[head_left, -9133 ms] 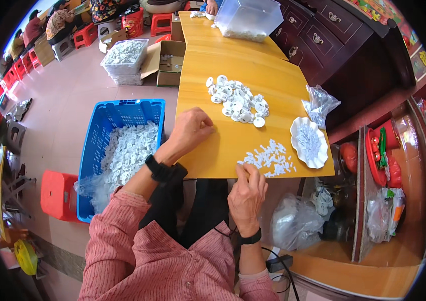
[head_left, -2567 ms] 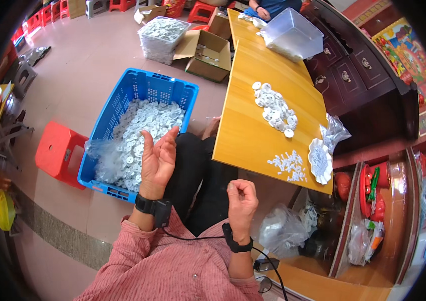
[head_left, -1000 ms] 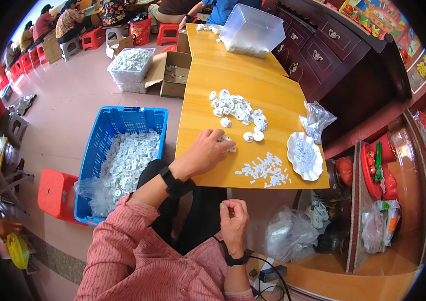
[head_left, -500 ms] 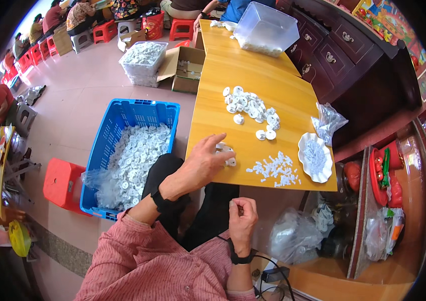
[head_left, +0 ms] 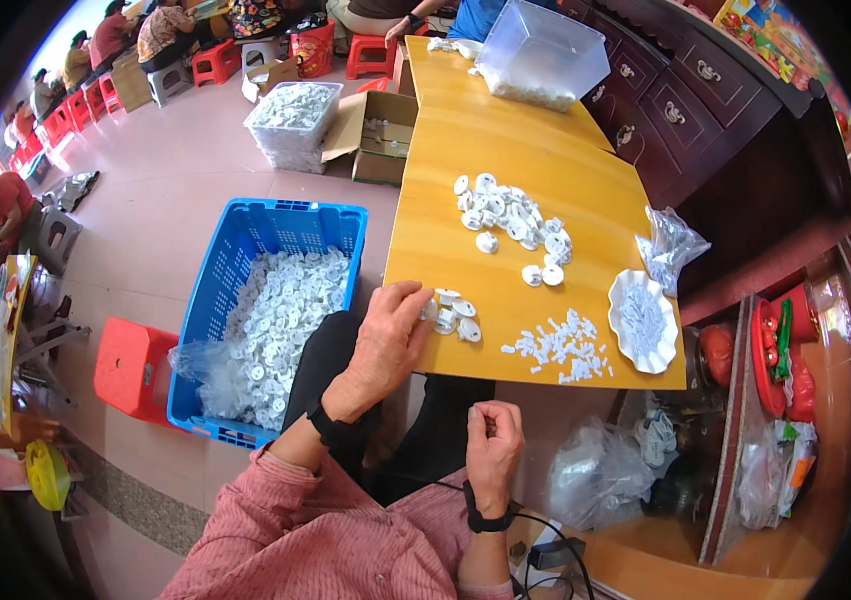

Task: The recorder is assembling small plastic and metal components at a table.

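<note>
My left hand (head_left: 385, 335) rests at the table's near left edge, fingers loosely curved and thumb apart. Its fingertips meet the side of a small cluster of white round plastic parts (head_left: 455, 316); I see nothing clearly gripped. Over my lap, below the table edge, my right hand (head_left: 495, 448) is closed, with its fingers curled in; whatever it may hold is hidden. To the right of the cluster lie small pale plastic pegs (head_left: 563, 346), spread loosely. Farther back is a larger heap of white round parts (head_left: 513, 218).
A scalloped white dish (head_left: 653, 352) of pegs and a clear bag (head_left: 672, 245) are at the table's right. A clear bin (head_left: 545, 50) stands at the back. Left on the floor are a blue crate (head_left: 195, 310) of white parts and a red stool (head_left: 127, 370). Other people sit far left.
My left hand has drawn back leftward from over the small cluster, uncovering its parts, and its fingers have curved in. My right hand stays closed over my lap. The view has shifted slightly.
</note>
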The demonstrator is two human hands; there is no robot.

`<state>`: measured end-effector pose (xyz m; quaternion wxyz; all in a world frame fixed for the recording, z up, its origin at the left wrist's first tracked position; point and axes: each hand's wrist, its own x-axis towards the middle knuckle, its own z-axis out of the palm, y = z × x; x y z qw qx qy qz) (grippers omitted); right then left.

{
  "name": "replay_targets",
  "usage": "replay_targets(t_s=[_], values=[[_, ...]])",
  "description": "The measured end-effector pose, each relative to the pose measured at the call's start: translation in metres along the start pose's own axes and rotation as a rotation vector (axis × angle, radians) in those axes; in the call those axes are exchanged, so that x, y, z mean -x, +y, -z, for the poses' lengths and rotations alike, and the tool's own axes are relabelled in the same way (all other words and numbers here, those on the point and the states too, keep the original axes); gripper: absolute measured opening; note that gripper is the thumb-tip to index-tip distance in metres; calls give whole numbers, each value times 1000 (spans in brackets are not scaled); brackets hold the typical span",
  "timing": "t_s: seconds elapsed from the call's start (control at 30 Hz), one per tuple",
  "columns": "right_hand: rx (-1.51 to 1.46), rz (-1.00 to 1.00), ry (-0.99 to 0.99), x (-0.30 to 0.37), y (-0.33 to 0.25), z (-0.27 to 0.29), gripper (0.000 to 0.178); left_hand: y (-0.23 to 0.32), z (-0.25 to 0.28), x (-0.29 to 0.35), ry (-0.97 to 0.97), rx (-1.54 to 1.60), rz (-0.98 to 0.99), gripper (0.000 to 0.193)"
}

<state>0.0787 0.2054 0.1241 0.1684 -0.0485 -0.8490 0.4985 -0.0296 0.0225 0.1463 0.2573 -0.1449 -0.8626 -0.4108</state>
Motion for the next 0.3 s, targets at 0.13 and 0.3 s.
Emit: replay_targets(t_s=[0.13,0.3], values=[[0,-12,9,-1,6,-1,5,0,2,-6,-75,-31,-37,34],[5,-29,14,-4,10,0,6,2,1,-3,-92,-35,50,35]])
